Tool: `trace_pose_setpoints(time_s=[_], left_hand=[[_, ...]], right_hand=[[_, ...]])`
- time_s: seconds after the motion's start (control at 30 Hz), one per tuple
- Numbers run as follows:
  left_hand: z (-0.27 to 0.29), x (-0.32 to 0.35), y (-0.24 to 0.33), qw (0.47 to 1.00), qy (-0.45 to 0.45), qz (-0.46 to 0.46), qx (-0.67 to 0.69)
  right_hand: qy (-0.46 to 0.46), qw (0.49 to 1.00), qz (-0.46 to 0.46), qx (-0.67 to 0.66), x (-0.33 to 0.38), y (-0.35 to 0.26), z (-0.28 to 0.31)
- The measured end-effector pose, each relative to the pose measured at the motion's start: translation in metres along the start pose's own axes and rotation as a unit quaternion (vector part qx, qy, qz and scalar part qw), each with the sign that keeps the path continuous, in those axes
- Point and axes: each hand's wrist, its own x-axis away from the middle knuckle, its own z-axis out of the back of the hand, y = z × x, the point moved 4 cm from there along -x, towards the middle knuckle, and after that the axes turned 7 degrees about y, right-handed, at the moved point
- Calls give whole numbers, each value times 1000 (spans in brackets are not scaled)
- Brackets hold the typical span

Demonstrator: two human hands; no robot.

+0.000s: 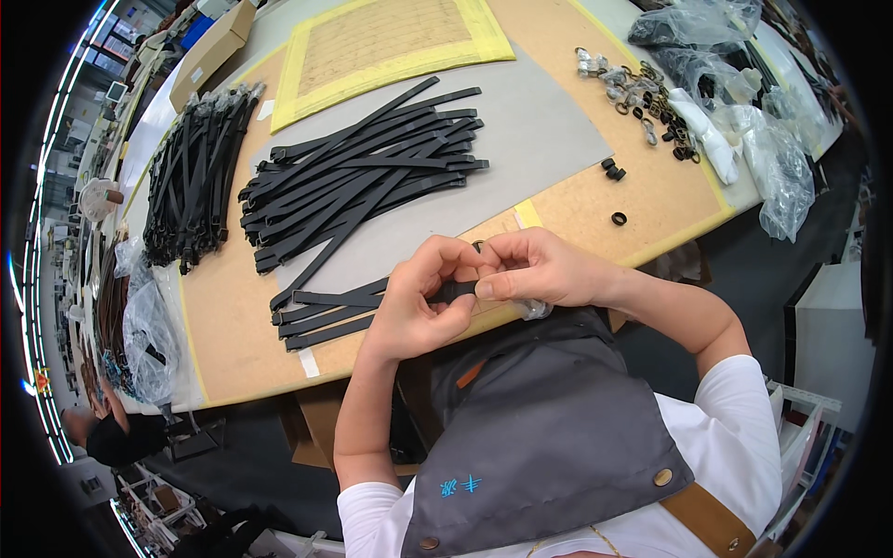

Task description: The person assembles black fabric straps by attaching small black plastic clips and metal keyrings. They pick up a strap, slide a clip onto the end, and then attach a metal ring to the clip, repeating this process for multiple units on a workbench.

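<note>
From my remote seat I first took stock of the packaging. At about one o'clock on the table (pixel 577 200), clear plastic bags (pixel 777 163) lay crumpled in a heap, with a white rolled bundle (pixel 707 139) just beside them and a scatter of metal rings and buckles (pixel 646 98) toward twelve. At eleven o'clock a brown cardboard box (pixel 212 51) sat at the table's far corner. At twelve o'clock lay a yellow-bordered mat (pixel 391 51) with a tan gridded middle. A small white label (pixel 309 363) was stuck to the tan board near the table edge at seven o'clock from the centre. Another clear bag (pixel 149 325) hung at nine o'clock.

The strap (pixel 456 290) in hand was narrow, flat and black, matte, its end pinched up over the table's near edge, close to the middle of my view. The left hand (pixel 414 307) curled closed around it, thumb pressed against the strap. The right hand (pixel 539 270) met it from three o'clock, fingers bent and pinching the same end.

Just to nine o'clock of the left hand lay a small stack of black straps (pixel 326 312). A large pile of straps (pixel 363 167) spread on the grey sheet (pixel 539 139) toward eleven, and a bundled heap (pixel 195 177) lay further at ten.
</note>
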Motion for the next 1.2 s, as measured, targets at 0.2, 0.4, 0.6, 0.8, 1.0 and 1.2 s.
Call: trace_pose_setpoints(time_s=[0.2, 0.4, 0.6, 0.8, 1.0, 1.2], left_hand=[[2, 12, -8, 998, -4, 28, 52], [4, 11, -5, 997, -7, -7, 80], [20, 20, -7, 998, -7, -20, 67], [23, 21, -5, 997, 2, -19, -72], [6, 13, -9, 991, -75, -47, -101], [13, 24, -3, 996, -26, -79, -41]], right_hand=[[-60, 998, -4, 8, 5, 11, -7], [-27, 995, 79, -51, 1, 15, -20], [-45, 992, 65, -96, 0, -1, -36], [-39, 976, 45, 211, 4, -18, -10], [-23, 946, 144, 288, 7, -22, -10], [-78, 990, 64, 99, 0, -12, -26]])
